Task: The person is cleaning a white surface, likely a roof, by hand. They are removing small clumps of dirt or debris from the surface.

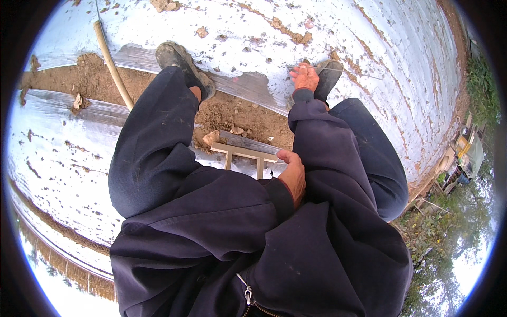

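Observation:
My right hand [306,78] reaches forward beside my right shoe [329,75], its fingers closed on a thin metal rod [358,74] that lies across them just above the plastic-covered ground. Near my lap, my left hand [293,174] has its fingers curled and close together; its palm side is hidden, so whether it holds anything does not show. Just beyond it is the wooden frame of a low stool [243,152], partly hidden by my clothes. Silvery plastic mulch film [237,43] with many small holes spreads under my shoes.
A long wooden handle [113,65] slants at the left, by my left shoe [184,69]. Bare soil [245,119] runs between the film sheets, with clods and a stone [211,137] near the stool. Soil clumps lie on the film. Assorted items [467,152] and plants stand at the far right.

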Available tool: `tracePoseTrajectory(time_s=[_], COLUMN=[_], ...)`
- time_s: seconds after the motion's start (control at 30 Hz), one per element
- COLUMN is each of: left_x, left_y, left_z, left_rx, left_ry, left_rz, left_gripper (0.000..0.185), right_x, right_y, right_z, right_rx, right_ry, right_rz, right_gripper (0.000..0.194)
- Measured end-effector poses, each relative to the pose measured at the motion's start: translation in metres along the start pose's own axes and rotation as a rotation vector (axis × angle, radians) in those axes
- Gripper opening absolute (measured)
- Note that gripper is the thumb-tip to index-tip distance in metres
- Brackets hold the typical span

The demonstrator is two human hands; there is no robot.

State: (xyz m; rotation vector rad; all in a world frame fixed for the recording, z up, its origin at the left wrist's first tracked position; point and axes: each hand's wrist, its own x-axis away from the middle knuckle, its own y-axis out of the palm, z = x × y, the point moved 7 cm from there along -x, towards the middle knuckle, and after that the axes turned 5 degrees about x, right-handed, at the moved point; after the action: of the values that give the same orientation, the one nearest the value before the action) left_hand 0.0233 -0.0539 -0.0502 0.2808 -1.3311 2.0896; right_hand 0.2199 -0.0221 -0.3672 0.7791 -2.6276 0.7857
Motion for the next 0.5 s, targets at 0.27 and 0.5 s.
tracePoseTrajectory(time_s=[0.27,0.5], left_x=[0.001,0.000], left_y=[0.000,-0.001], left_z=[-0.001,-0.001], left_rx=[-0.002,0.005], left_ry=[-0.001,0.035], left_rz=[-0.022,-0.056], left_gripper=[0.041,0.040], right_x=[0.014,0.014], right_y=[0.004,0.001], right_z=[0.006,0.013], right_rx=[-0.034,-0.059], right_ry=[0.140,0.202], right_rz=[-0.033,-0.021], right_gripper=[0.020,0.020])
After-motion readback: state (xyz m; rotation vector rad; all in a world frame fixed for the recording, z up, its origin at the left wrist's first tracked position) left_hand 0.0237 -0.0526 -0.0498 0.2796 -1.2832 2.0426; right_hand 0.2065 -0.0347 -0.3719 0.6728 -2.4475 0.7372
